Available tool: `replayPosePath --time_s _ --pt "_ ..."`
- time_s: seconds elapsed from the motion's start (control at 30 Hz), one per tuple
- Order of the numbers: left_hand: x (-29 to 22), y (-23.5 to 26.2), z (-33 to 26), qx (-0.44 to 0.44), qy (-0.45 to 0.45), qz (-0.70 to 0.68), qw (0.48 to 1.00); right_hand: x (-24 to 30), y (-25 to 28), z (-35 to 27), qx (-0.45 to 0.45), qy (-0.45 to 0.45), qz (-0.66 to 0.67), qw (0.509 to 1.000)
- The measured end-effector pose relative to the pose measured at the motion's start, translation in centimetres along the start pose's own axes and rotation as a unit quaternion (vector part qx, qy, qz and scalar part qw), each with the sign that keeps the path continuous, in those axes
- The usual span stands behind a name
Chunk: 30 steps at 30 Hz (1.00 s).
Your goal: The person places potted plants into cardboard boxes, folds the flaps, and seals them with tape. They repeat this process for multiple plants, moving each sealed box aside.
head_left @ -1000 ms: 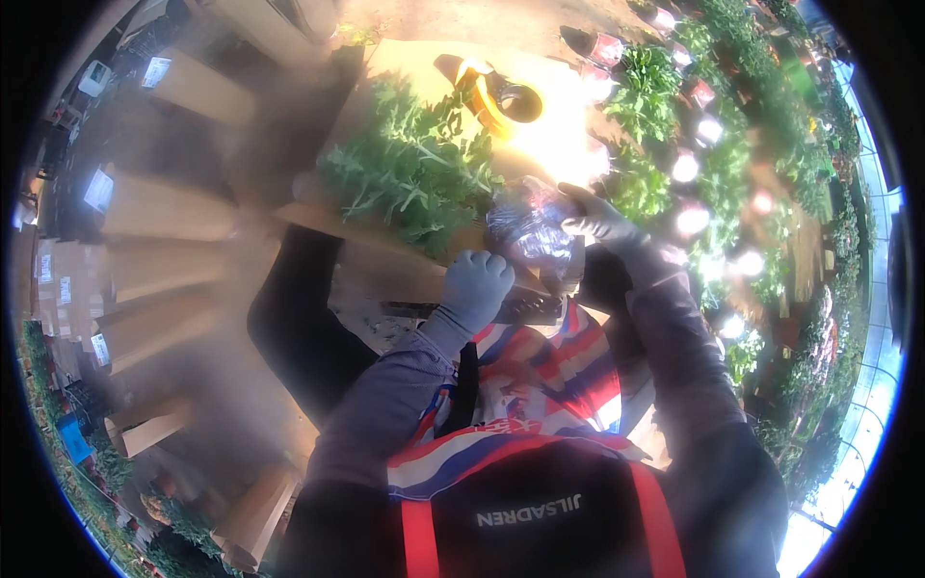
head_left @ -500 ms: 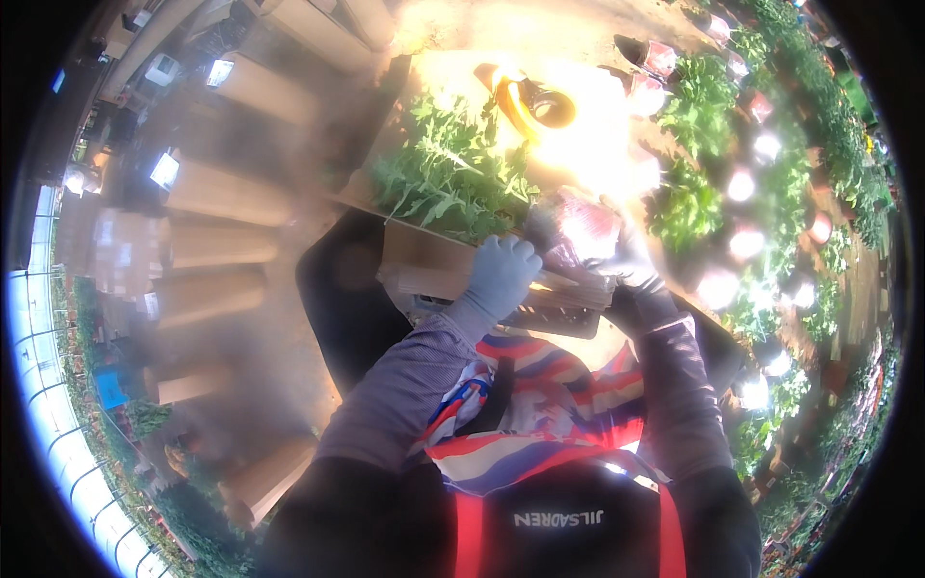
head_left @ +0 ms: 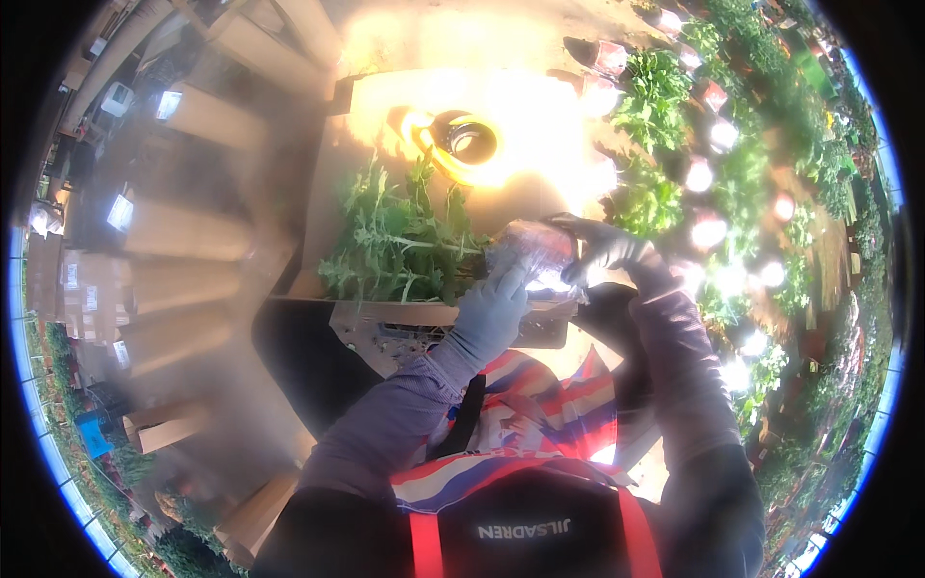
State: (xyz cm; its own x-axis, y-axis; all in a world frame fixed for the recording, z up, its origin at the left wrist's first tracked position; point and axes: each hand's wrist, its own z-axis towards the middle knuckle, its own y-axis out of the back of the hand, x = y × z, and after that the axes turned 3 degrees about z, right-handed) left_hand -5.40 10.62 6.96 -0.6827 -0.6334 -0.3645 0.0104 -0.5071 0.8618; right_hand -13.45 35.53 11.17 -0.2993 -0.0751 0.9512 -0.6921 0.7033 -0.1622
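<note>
A leafy green plant (head_left: 395, 236) lies on a cardboard-topped work surface, its leaves spreading left. At its right end is a reddish-brown bundle in shiny clear plastic (head_left: 530, 246), which looks like a wrapped root ball. My gloved left hand (head_left: 496, 303) grips the bundle's near left side with bent fingers. Around its right side curls my gloved right hand (head_left: 612, 252), fingertips against the plastic. Glare hides part of that contact. Beyond the bundle lies a ring-shaped roll of yellow tape (head_left: 472, 143), partly washed out by sunlight.
Right of the work surface, rows of similar leafy plants (head_left: 655, 101) with wrapped bases lie on the ground. Several long cardboard pieces (head_left: 183, 226) stand to the left. A striped red, white and blue cloth (head_left: 544, 400) covers my lap. Strong sunlight bleaches the far surface.
The view has shifted, so the scene sits further left. My left hand has moved up onto the wrapped bundle from beside it, and my right hand has turned over its right side.
</note>
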Motion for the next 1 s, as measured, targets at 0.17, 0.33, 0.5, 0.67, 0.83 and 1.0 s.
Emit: replayPosePath --time_s 0.17,0.33,0.5,0.67,0.83,1.0 --pt "-0.7 -1.6 0.4 0.025 0.033 -0.007 0.999 1.9 2.6 11.2 -0.241 -0.075 -0.308 0.917" --pt "-0.8 -1.1 2.3 -0.01 0.107 0.011 0.994 2.0 -0.5 20.0 -0.208 0.156 -0.149 0.954" --pt "2.7 0.7 7.9 0.074 0.141 -0.028 0.987 4.1 3.5 12.7 -0.285 0.11 -0.48 0.822" --pt "5.3 2.7 13.7 0.0 0.086 -0.057 0.995 9.2 -0.3 2.3 -0.435 0.209 -0.073 0.873" --pt "5.5 3.8 16.0 -0.06 0.037 0.043 0.997 12.3 -5.8 -1.0 -0.51 0.095 -0.287 0.805" --pt "4.9 3.3 14.5 0.156 0.006 0.096 0.983 11.1 -4.1 0.4 -0.557 0.227 -0.41 0.686"
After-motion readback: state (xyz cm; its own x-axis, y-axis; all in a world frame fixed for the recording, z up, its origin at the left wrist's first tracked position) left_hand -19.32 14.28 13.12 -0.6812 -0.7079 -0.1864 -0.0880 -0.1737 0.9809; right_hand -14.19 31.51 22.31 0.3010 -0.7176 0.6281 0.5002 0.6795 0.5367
